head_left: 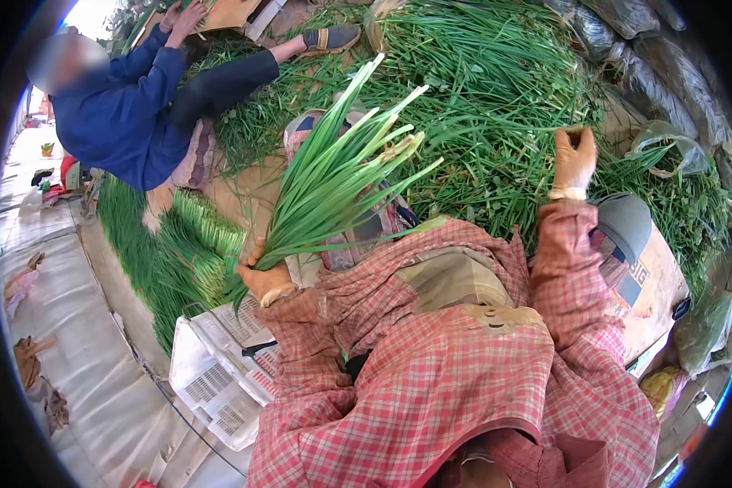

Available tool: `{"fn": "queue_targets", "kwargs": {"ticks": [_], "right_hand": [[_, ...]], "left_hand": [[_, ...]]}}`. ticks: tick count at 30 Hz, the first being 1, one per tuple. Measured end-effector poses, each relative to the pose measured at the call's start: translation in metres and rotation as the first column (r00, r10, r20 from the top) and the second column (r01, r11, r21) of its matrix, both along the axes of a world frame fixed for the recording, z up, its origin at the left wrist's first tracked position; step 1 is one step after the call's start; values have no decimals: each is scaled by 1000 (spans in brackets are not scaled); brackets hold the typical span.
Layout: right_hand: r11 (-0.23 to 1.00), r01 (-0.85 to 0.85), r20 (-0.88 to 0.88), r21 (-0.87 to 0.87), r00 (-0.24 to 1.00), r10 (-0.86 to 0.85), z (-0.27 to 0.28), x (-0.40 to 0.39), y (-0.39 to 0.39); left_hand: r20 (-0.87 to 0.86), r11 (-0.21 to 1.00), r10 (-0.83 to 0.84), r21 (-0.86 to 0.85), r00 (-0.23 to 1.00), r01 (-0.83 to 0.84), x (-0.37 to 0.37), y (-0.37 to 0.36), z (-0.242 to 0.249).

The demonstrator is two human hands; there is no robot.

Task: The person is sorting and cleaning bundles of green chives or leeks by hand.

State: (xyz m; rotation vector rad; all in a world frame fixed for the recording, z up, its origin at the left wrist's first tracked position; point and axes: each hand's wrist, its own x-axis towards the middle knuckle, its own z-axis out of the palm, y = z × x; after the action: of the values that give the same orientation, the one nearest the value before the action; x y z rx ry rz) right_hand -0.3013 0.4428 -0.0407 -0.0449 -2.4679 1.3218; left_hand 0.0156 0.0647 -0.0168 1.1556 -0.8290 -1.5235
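My left hand [265, 278] is closed around the leafy end of a bunch of chives [333, 187]. The pale stem ends fan out upward and to the right, over the lap. Out to the right, my right hand [576, 163] is raised with thumb and forefinger pinched together. A thin chive stalk [512, 126] runs leftward from those fingertips. Beneath and beyond it spreads a big heap of loose chives [488, 73]. Bundled chives [199, 256] lie close to my left hand, their pale ends side by side.
Another person in a blue jacket [118, 130] sits at upper left, hands by a wooden board [228, 15]. A white printed box [220, 374] stands below my left hand. Plastic bags [667, 81] line the right edge. Pale sheeting [81, 325] covers the left ground.
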Motion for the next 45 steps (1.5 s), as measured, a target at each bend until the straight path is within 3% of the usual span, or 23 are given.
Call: {"fn": "queue_targets", "kwargs": {"ticks": [1,3,5,12,15,16,17,19,21,22,24,25,27,29,31,33,34,37,38,40,41,43,45], "right_hand": [[760,191,-227,621,972,-59,22,6,-6],[879,-20,-273,476,947,170,68,22,-30],[841,-494,-205,221,820,535,102,49,-75],[684,-445,-386,577,589,710,84,94,-154],[470,-714,-63,519,516,854,99,123,-149],[412,-894,-124,174,395,910,104,139,-144],[256,-950,-228,-181,293,928,111,154,-139],[-409,-653,-250,-637,-327,911,148,154,-106],[-776,-367,-596,-512,-498,629,166,140,-90],[-677,-470,-542,-566,-406,735,144,129,-71],[-78,-846,18,-527,-103,995,110,91,-35],[501,-862,420,84,486,766,63,83,-24],[655,-713,452,250,684,572,39,75,-14],[627,-674,429,-389,470,771,50,90,-40],[499,-841,145,-209,478,866,28,109,-68],[320,-895,189,-310,272,944,18,118,-86],[295,-890,219,-347,229,949,19,119,-89],[325,-918,110,-228,307,945,30,94,-61],[503,-830,292,-241,432,853,39,78,-42],[833,-506,179,226,862,475,-1,31,12],[532,-458,355,712,889,290,-1,5,33],[396,-348,285,850,935,211,44,33,1],[592,-702,241,395,702,671,30,70,-37]], "left_hand": [[-237,994,66,103,969,-43,2,-5,0],[-250,992,46,122,967,-16,1,-8,-2],[-288,984,61,178,956,-10,3,-7,2],[-337,962,137,269,932,-44,-5,5,24],[-276,987,64,162,959,-19,2,2,10],[-267,994,23,113,963,7,3,1,7],[-289,992,31,129,957,7,4,-1,5],[-332,987,54,162,942,0,5,0,6],[-144,999,-32,13,989,34,10,-3,-8],[-173,998,-41,38,984,48,13,-3,-10],[-354,980,-15,182,935,85,18,-5,-11],[-495,949,42,291,868,120,19,-8,-11],[-7,995,-97,19,995,97,31,-29,-53],[279,971,-143,-148,950,190,39,-32,-63],[373,976,-74,-161,925,143,23,-10,-33],[-263,949,146,309,954,-60,14,-5,-15],[-346,948,103,318,933,14,24,-14,-25],[-219,984,-29,165,975,66,33,-20,-38],[-230,985,-44,155,972,81,35,-21,-40],[-421,964,-1,241,907,112,38,-22,-40],[-434,964,36,253,900,83,35,-22,-38],[-381,968,123,248,916,-26,21,-16,-28],[-250,988,121,124,961,-92,7,-5,-6]]}}
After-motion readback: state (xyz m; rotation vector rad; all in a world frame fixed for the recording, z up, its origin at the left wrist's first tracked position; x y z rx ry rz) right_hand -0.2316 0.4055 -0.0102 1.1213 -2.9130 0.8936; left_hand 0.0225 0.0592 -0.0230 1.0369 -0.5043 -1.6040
